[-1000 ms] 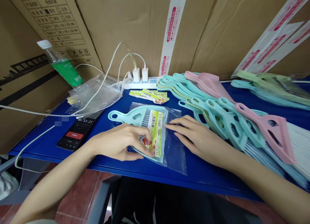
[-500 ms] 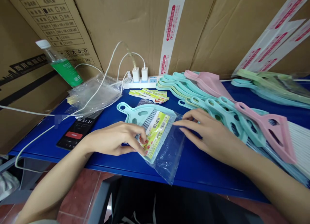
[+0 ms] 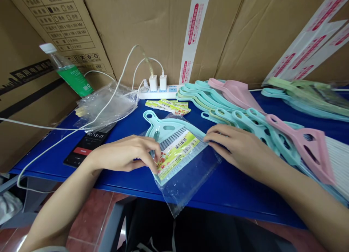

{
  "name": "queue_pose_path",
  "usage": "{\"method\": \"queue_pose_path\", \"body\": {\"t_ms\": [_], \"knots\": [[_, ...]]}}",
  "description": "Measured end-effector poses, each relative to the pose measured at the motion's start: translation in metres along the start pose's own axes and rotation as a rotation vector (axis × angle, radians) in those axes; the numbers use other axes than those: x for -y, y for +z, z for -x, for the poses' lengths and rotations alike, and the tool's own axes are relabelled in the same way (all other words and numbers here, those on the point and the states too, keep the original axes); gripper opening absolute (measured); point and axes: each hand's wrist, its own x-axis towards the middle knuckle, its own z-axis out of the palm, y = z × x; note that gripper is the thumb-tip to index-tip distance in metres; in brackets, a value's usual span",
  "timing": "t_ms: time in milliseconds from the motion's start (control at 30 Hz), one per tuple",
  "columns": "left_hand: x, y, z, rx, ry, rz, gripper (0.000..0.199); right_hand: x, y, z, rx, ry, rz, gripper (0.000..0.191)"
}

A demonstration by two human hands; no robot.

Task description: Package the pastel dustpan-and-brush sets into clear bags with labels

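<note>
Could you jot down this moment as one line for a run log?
left hand: on mint dustpan in clear bag | right hand: on bag's edge

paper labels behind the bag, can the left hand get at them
Probably yes: the paper labels lie uncovered on the blue table just past the bagged teal dustpan, though the left hand would first release it.

Left hand (image 3: pixel 122 154) hides edge of bagged dustpan (image 3: pixel 166 127).

Mint-green dustpan (image 3: pixel 166 127) and labelled brush (image 3: pixel 177 159) on clear plastic bag (image 3: pixel 188 185)
</note>
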Motion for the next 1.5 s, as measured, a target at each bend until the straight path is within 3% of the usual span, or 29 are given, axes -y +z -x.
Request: {"method": "queue_pose_path", "body": {"t_ms": [600,900,1333,1500], "knots": [[0.013,0.001,-0.001,-0.211,-0.187,-0.252,0.036,0.01,-0.01,0.0,0.03,-0.053,-0.017,0.023],[0.012,-0.001,-0.003,-0.22,-0.297,-0.305,0.031,0.016,-0.014,0.0,0.092,-0.02,-0.082,0.019],[0.008,0.0,-0.002,-0.263,-0.323,-0.369,0.022,0.016,-0.015,0.001,0.161,-0.013,-0.181,0.016],[0.003,0.005,-0.004,-0.211,-0.168,-0.208,0.015,0.016,-0.015,0.002,0.179,0.0,-0.201,0.016]]}}
